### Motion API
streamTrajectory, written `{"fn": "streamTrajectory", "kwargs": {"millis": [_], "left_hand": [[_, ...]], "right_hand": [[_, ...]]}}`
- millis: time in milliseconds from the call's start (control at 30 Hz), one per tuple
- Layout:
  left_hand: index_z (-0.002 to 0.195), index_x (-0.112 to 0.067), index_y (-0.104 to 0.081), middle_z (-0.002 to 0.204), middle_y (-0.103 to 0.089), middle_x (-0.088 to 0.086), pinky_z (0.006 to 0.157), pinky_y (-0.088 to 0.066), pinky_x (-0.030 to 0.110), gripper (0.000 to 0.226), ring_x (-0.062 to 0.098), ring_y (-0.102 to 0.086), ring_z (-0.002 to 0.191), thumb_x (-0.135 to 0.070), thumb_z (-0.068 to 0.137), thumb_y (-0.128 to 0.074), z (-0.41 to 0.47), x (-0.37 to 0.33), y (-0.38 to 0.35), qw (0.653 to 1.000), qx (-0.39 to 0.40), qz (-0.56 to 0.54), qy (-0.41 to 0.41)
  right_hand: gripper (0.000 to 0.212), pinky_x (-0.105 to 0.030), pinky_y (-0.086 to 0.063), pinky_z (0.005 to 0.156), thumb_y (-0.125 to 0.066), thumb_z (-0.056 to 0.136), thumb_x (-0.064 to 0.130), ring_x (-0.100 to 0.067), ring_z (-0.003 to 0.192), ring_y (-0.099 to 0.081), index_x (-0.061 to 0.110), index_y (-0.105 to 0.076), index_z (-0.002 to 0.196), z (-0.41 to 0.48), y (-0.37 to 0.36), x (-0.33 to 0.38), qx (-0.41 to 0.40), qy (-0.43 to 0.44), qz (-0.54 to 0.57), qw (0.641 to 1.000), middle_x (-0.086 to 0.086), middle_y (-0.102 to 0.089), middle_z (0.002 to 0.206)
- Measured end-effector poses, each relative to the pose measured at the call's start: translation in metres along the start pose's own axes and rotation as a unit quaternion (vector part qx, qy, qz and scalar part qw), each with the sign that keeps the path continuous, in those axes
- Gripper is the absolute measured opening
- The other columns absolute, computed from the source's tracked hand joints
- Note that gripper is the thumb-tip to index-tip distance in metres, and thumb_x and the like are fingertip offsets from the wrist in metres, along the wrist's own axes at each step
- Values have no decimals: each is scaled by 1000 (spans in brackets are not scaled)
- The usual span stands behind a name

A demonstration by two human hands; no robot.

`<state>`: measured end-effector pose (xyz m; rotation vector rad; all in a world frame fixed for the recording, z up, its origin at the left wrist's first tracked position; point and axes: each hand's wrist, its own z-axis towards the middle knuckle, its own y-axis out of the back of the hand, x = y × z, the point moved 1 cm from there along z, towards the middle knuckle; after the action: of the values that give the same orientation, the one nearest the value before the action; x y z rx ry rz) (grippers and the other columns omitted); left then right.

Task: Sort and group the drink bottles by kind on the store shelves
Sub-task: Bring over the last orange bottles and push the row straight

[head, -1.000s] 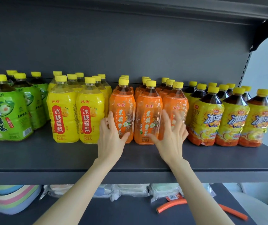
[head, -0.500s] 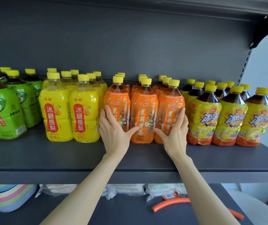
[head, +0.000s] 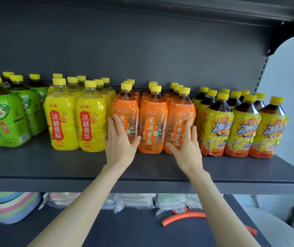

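Pressing orange jasmine tea bottles (head: 153, 122) at nine and three o'clock: left hand (head: 120, 147), right hand (head: 187, 149), fingers straight, seemingly together.

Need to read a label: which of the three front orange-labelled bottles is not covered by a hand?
The middle orange-labelled plastic bottle: the left hand lies over the left bottle, the right hand over the right bottle.

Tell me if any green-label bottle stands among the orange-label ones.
No, the green-label bottles stand at the far left, with yellow-label bottles between them and the orange-label bottles.
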<state>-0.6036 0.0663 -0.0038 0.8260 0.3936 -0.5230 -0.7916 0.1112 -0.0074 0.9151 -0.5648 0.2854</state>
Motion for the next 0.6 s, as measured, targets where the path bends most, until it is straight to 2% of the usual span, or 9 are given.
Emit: {"fn": "streamTrajectory", "kwargs": {"millis": [33,100,167,233,267,367,433,600], "left_hand": [[151,-10,-14,156,-20,17,102,-40,44,89,33,-30,139,-48,86,-61,-1,1,7,1000,10,-2,-2],[138,-12,-44,145,-43,12,92,-48,42,59,30,-51,125,-43,90,-59,-2,4,25,1000,20,-6,-21],[113,-15,-64,116,-67,4,73,-53,31,33,20,-66,95,-38,90,-59,-4,8,47,999,19,-37,-34],[98,-17,-69,93,-72,-1,59,-45,19,21,10,-64,74,-35,90,-61,-5,11,72,996,10,-87,-27],[93,-17,-69,87,-72,-2,58,-44,17,17,7,-62,71,-32,89,-62,-6,13,86,993,4,-114,-27],[86,-18,-69,79,-71,-4,68,-53,28,11,9,-65,74,-26,89,-63,-4,22,133,983,-28,-179,-39],[86,-17,-70,76,-70,-6,70,-54,31,11,10,-66,74,-26,89,-63,-1,36,165,975,-55,-209,-52],[80,-33,-66,74,-70,-11,69,-53,23,9,9,-68,72,-28,88,-64,-2,100,246,958,-96,-260,-70]], "right_hand": [[82,-50,-43,100,-63,92,40,-36,143,-28,25,-12,155,-5,3,2,3,7,-12,1000,-9,-5,164],[55,-46,-44,98,-60,94,37,-33,138,-37,17,-43,143,-16,10,11,-8,33,-21,999,-9,-23,160],[39,-40,-47,90,-59,95,35,-31,125,-50,13,-59,127,-24,15,24,-22,62,10,998,-7,-46,146],[33,-31,-44,78,-59,95,34,-25,109,-58,12,-64,119,-30,20,44,-33,87,56,994,-5,-60,126],[32,-29,-43,76,-59,96,33,-21,103,-60,11,-65,119,-33,22,56,-33,94,78,992,-5,-63,120],[29,-35,-52,80,-58,96,32,-18,97,-62,11,-66,115,-39,24,97,-28,115,143,983,-5,-67,112],[25,-31,-52,75,-58,96,30,-15,89,-63,12,-68,110,-44,23,129,-32,142,174,974,-4,-70,104],[20,-31,-52,76,-60,95,29,-11,85,-65,13,-69,103,-68,-7,224,-26,191,233,953,1,-72,98]]}}
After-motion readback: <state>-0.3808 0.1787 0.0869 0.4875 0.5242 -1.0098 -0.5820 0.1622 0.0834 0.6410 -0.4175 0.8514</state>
